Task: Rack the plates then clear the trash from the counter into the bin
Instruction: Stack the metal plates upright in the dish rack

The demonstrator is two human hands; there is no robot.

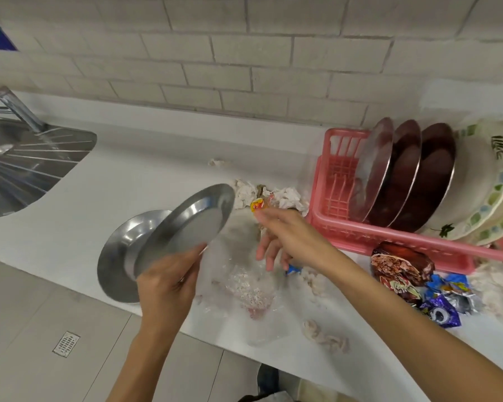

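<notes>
Steel plate (186, 224) tilted in the left hand (169, 285), gripped by its rim, left of the pink rack (389, 236). Right hand (288, 239) hangs loose nearer the rack, fingers drooping over the trash (244, 285), holding nothing.

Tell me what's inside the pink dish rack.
The pink dish rack holds three steel plates standing on edge, leaning toward leaf-patterned plates at its right end. How many patterned plates there are cannot be told; they overlap and the frame edge cuts them off.
</notes>
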